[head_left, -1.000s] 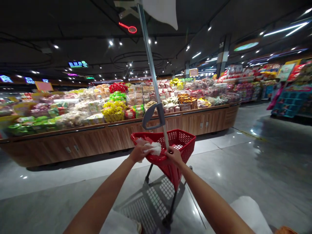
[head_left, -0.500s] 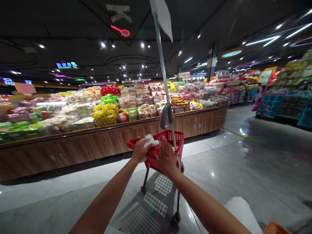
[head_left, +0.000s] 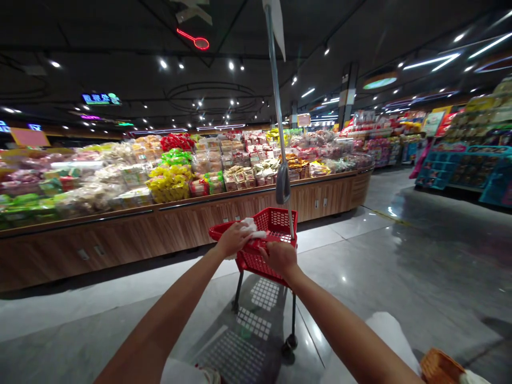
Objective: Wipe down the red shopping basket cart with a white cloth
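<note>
A small red shopping cart (head_left: 275,217) with a perforated plastic basket stands on thin dark legs in front of me. My left hand (head_left: 233,238) is closed over a crumpled white cloth (head_left: 253,229), pressing it on the cart's near-left rim. To its right, my right hand (head_left: 281,257) has its fingers curled over the near rim of the basket. A metal pole (head_left: 276,85) rises from the right part of the cart. On this pole are a grey loop handle (head_left: 283,184) and, at the top, a white sheet, cut off by the frame edge.
Beyond the cart runs a long wood-panelled display counter (head_left: 192,224) piled with packaged food. Blue racks (head_left: 460,165) with goods stand at the right. A brown woven basket (head_left: 440,367) shows at the lower right, on the grey shiny floor (head_left: 372,266).
My right hand has gone from lying with outstretched fingers on the rim to curling round it. The pole and its loop handle have shifted right and turned. My left hand stays on the cloth.
</note>
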`<state>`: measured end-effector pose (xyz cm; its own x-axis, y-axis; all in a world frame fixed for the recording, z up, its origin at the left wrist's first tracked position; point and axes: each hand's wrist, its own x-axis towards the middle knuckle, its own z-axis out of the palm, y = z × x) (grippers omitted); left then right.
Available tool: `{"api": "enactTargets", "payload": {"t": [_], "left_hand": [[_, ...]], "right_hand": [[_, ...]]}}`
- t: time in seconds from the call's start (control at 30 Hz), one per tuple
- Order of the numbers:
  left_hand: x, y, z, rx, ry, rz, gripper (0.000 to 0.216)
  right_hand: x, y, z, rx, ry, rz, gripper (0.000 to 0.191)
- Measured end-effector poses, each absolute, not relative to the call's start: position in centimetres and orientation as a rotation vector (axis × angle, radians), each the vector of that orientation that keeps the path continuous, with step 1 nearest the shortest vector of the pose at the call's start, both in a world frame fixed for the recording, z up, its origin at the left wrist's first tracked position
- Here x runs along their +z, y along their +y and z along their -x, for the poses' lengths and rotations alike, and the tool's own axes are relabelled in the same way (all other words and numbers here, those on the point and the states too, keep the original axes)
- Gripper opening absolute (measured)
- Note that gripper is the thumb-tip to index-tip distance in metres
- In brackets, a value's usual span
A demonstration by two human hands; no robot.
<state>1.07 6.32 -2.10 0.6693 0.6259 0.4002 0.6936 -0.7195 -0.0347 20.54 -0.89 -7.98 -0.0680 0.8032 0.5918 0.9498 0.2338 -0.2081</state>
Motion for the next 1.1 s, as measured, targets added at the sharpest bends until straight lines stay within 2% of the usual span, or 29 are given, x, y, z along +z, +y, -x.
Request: {"api": "enactTargets", "payload": {"t": [0.23,0.43,0.6,0.73,0.87,1.1], "left_hand": [[-3.8,3.3,-1.8,-0.780,-1.519,2.328,0.027],[-3.6,0.0,-6.6,-0.714,-1.321,2.431,0.027],[-1.5,3.4,-3.5,-0.699,-1.627,2.248,0.026],[-2.7,3.8,-0.6,-0.845,-1.614,2.232,0.025],[-4.5,1.0,-2.4,-0.971,-1.681,2.063,0.028],[-2.9,0.5,-8.7,-0.701,-1.567,2.297,0.027]], "right_hand": [[-8.7,-1.1,-21.0,-0.404,-1.903,1.510,0.036],[-8.7,-1.3,-21.9,-0.410,-1.936,1.439,0.026],[-8.6,-1.5,-22.3,-0.455,-1.955,1.348,0.023],[-8.6,-1.3,-22.7,-0.517,-1.916,1.304,0.022],[-8.8,-1.1,-23.1,-0.519,-1.870,1.325,0.024],[-8.7,-0.4,-23.1,-0.518,-1.929,1.276,0.025]]}}
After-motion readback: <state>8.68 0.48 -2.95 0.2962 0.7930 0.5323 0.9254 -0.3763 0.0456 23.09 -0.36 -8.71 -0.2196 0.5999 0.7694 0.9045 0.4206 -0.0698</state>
